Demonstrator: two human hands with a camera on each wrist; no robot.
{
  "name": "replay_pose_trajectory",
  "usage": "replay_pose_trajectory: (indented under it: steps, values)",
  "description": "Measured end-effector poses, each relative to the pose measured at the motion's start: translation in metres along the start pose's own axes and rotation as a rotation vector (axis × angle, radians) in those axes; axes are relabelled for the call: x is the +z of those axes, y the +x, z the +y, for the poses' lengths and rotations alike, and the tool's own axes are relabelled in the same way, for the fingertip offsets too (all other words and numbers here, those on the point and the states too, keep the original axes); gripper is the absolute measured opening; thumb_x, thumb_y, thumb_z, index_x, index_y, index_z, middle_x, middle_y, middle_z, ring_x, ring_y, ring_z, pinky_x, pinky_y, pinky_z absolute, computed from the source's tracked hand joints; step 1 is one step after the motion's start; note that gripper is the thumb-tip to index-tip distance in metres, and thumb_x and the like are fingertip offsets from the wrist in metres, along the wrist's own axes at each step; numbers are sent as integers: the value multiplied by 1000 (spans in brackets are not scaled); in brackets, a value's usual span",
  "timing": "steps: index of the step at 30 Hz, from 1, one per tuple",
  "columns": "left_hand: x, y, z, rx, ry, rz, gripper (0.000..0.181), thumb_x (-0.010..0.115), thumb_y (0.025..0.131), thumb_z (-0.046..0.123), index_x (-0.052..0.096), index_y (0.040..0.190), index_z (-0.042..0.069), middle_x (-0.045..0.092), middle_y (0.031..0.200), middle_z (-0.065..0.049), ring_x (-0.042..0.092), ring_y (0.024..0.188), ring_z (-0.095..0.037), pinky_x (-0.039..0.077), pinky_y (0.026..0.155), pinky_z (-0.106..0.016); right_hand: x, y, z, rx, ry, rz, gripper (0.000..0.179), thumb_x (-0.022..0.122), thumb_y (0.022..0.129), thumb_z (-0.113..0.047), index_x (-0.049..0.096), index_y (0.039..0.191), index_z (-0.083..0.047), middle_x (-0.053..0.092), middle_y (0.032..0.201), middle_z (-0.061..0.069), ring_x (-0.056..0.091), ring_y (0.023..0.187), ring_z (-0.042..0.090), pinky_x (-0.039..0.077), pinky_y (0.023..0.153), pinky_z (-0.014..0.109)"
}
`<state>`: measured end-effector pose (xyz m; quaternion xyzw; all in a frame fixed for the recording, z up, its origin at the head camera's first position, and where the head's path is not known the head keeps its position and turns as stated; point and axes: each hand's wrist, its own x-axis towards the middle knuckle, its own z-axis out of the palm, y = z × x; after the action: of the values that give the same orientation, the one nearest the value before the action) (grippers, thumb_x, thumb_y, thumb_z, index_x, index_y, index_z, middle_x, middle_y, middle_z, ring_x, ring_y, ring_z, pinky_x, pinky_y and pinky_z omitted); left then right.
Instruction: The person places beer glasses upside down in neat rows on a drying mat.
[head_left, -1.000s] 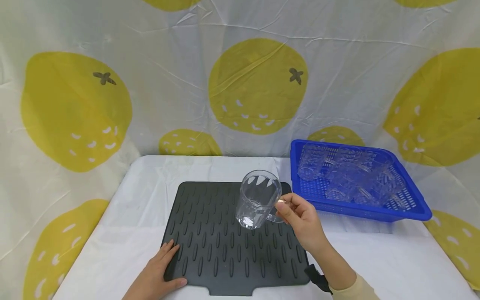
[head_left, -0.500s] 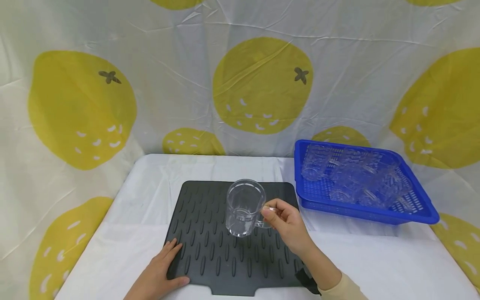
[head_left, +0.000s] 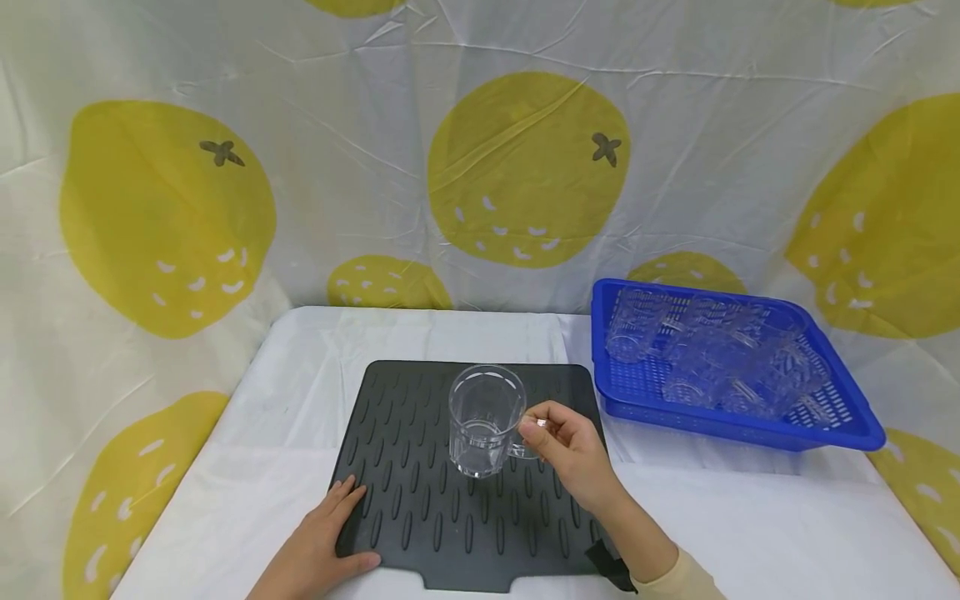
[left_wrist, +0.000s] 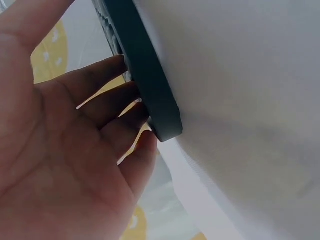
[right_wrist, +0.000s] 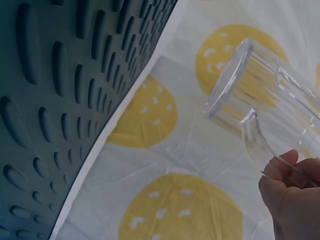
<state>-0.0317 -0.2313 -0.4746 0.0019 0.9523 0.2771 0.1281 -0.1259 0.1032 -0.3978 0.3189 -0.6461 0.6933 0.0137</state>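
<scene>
Mug (head_left: 483, 429) shifted left, right hand (head_left: 573, 457) pinching its handle (head_left: 522, 452) (left hand (head_left: 318, 533) resting on mat (head_left: 453, 560))

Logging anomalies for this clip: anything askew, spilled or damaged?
Nothing stands out: no visible spill, and the clear mug in the right hand shows no crack. The drinkware in the blue basket overlaps too much to check.

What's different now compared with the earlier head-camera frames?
The clear mug has moved left over the dark mat, sits lower in the view and looks more upright. Nothing was grasped or released: the right hand still pinches its handle. The left hand stays at the mat's edge; the blue basket is unchanged.
</scene>
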Motion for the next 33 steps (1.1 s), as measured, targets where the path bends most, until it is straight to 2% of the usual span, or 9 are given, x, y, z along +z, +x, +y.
replay_pose_trajectory:
  steps: [6,9,11,13,15,17,21,25,33]
  values:
    - [-9,5,18,43,138,63,90,83,69,51,53,137,-1,42,147,-23,33,137,-44,32,104,-61,-1,2,0,-31,13,-22,6,53,96,6,58,93,7,48,70,5,42,57,14,37,46,30]
    - [-15,15,35,131,97,131,81,80,77,46,53,137,0,45,144,-22,35,136,-42,31,106,-60,-2,2,-1,-35,14,-26,6,53,96,6,57,93,9,47,70,7,42,57,15,38,47,29]
    - [-17,24,46,217,-24,129,76,76,83,44,48,143,6,46,146,-17,37,136,-39,31,106,-60,-2,2,-1,-31,13,-26,6,53,96,6,57,93,9,47,70,7,42,58,15,38,47,29]
    - [-18,35,55,327,-223,69,71,71,90,36,41,148,9,45,147,-15,39,136,-39,31,106,-62,-3,2,0,-31,12,-24,6,53,96,6,58,93,9,46,69,7,42,58,15,38,47,28]
    - [-19,46,63,412,-458,-47,65,62,97,28,33,152,10,44,147,-16,39,136,-38,31,105,-63,-3,2,0,-34,12,-23,6,53,96,6,58,93,8,46,69,7,41,57,15,37,46,29]
    - [-20,55,71,450,-655,-170,57,52,103,24,29,153,7,44,147,-19,40,135,-38,31,107,-60,-4,2,1,-39,15,-20,6,53,96,6,58,93,8,44,68,7,40,57,15,36,46,29]
    - [-18,69,86,381,-885,-332,60,33,108,37,23,153,-2,44,144,-25,44,132,-36,36,108,-45,-5,2,2,-37,15,-16,6,53,96,7,58,93,8,43,67,7,39,56,14,35,45,30]
    - [-13,75,97,269,-1054,-435,71,28,106,47,21,151,-8,49,139,-27,54,123,-31,43,103,-42,-5,1,2,-24,4,-6,5,54,96,7,59,93,7,44,68,5,40,57,12,35,44,31]
    - [-11,81,106,215,-1260,-478,67,34,105,48,31,149,-2,66,120,-13,69,100,-23,54,86,-36,-6,1,2,-67,-7,-54,5,54,96,4,57,94,8,47,75,6,44,63,14,39,49,34]
